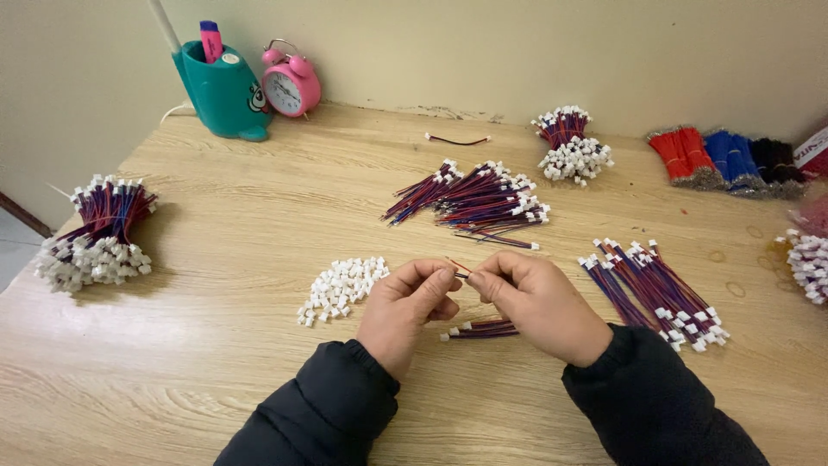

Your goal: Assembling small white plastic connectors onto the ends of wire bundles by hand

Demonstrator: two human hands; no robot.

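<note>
My left hand (410,304) and my right hand (535,302) meet at their fingertips over the wooden table (216,362), both pinching a thin red and blue wire (459,267). Whether a white connector sits between the fingers is hidden. Under my hands lies a small bunch of finished wires (483,329). Left of my left hand is a pile of loose white connectors (342,286). Beyond my hands lies a spread heap of red and blue wires (479,203).
A bundle of wires with connectors (660,289) lies right of my right hand. Bound bundles sit at the far left (97,237) and at the back (569,142). Red, blue and black wire bunches (729,160) lie far right. A teal pen holder (222,86) and pink alarm clock (291,82) stand by the wall.
</note>
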